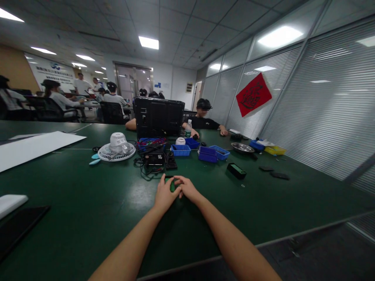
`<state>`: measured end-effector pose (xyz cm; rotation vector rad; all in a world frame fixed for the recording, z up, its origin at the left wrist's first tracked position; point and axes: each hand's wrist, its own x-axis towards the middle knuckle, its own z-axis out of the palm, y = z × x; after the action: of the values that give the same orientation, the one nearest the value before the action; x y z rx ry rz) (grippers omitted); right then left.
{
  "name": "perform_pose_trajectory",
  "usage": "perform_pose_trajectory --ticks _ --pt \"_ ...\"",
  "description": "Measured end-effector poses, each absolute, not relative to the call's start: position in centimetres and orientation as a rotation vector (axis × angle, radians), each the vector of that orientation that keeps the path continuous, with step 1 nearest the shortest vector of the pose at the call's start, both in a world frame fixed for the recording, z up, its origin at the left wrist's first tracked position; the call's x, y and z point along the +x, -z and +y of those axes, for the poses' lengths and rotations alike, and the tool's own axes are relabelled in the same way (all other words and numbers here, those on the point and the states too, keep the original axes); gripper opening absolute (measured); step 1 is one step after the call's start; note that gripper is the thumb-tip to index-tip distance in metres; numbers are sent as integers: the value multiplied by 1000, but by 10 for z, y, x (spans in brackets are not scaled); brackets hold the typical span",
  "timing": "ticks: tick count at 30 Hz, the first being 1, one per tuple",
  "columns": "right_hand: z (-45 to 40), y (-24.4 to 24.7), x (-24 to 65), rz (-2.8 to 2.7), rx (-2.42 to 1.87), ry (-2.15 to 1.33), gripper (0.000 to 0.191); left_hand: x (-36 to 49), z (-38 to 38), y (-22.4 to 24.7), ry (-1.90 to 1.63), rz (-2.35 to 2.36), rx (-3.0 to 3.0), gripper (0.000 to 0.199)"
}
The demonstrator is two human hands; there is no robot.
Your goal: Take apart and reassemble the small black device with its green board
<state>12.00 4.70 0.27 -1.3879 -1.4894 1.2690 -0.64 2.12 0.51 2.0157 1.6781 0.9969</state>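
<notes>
Between my hands, on or just above the table, is a small black case with a green face; fingers cover much of it. My left hand is closed round its left and near sides, thumb across toward the right. From the other side, my right hand reaches in with bent fingers, its fingertips at the case's right edge and close to the left thumb. A similar black box with a green top lies to the right, apart from both hands. Just beyond my hands sit a black device with cables and a black part.
Blue bins and a dark blue bin stand beyond. A white fan lies left of a monitor-like black panel. Right are a metal dish, a yellow tray and flat black pieces. A person sits opposite.
</notes>
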Motion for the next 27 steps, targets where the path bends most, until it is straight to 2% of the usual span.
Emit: perform_pose_trajectory --ticks 10,21,27 --pt "50 -3 132 -1371 -1259 -1284 31 -16 10 -10 -1051 1630 1954 47" --pt "59 5 141 -1357 -1223 -1275 23 -81 3 -12 -989 1818 1852 55" --pt "57 3 142 -1367 -1230 -1262 23 -142 -2 -20 -986 1962 1742 71"
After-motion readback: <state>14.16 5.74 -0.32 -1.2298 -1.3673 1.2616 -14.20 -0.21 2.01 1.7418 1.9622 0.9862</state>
